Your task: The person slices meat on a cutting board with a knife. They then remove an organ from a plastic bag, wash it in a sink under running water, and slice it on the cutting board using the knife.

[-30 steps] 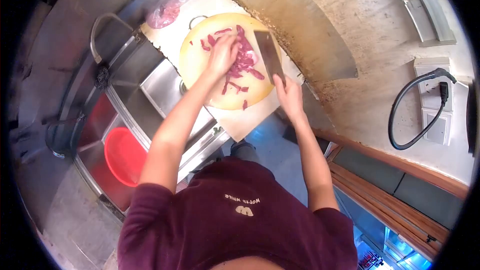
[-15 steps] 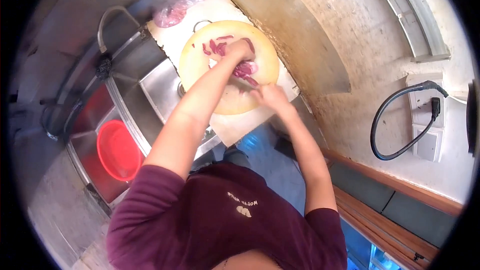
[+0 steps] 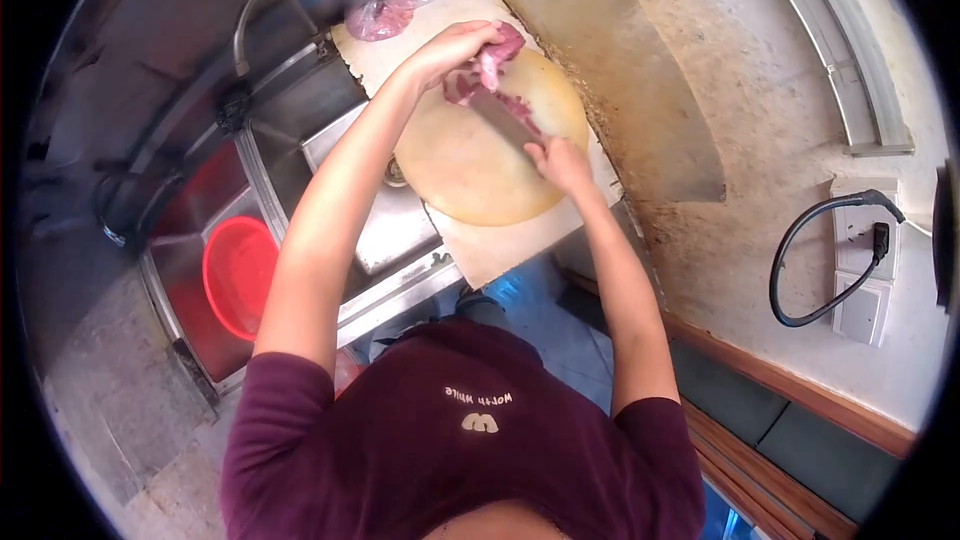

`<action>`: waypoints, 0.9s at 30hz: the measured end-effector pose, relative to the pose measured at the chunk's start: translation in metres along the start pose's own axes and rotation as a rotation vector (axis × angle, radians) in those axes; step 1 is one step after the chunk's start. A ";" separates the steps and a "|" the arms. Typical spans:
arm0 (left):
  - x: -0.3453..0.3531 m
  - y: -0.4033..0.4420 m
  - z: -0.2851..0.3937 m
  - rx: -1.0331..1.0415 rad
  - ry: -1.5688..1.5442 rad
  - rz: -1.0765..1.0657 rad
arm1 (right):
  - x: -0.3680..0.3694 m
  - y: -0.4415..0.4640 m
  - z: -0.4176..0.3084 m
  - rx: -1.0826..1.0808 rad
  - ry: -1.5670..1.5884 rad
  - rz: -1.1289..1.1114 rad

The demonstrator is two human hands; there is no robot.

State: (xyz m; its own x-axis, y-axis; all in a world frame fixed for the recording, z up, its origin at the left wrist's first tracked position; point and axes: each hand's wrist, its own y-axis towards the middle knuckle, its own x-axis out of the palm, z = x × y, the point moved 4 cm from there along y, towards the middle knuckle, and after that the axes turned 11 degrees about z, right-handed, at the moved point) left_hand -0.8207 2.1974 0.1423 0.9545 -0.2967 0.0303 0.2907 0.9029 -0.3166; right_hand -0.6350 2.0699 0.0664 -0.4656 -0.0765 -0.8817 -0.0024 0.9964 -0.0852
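A round, pale yellow cutting board [image 3: 470, 180] lies on a light-coloured sheet. My left hand [image 3: 452, 52] is closed on a piece of raw red meat [image 3: 510, 42] with a pale part hanging down, over the board's far edge. My right hand [image 3: 562, 162] grips a cleaver [image 3: 500, 117], whose broad blade points up and left across the board. Cut strips of meat [image 3: 462, 88] lie along the far side of the blade and below my left hand. The cleaver's handle is mostly hidden in my fingers.
A clear plastic bag of meat [image 3: 385, 15] sits beyond the board. To the left are a metal sink [image 3: 340, 155], a curved faucet [image 3: 245, 30] and a red basin [image 3: 240, 275]. A stained wall [image 3: 640, 90] runs along the right, with a black cable [image 3: 780, 270] at a socket.
My left hand has moved from the board's middle to its far edge with the meat. The cleaver now lies across the board, and the cut strips sit farther from me. The view has shifted.
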 end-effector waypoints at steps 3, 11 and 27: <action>-0.016 -0.024 -0.006 0.026 0.001 -0.066 | -0.005 0.001 -0.003 0.053 -0.068 0.033; -0.035 -0.085 -0.142 0.202 0.911 -0.076 | -0.001 -0.051 0.013 0.246 0.246 -0.010; -0.006 -0.114 -0.154 0.854 0.850 0.466 | -0.006 -0.057 -0.035 -0.057 -0.189 0.067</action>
State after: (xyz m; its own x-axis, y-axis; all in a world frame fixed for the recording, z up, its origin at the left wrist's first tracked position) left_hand -0.8693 2.0483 0.0321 0.7271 0.2792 -0.6272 0.1947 0.7922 0.5784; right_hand -0.6630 2.0145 0.0929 -0.2924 -0.0102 -0.9562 -0.0297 0.9996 -0.0016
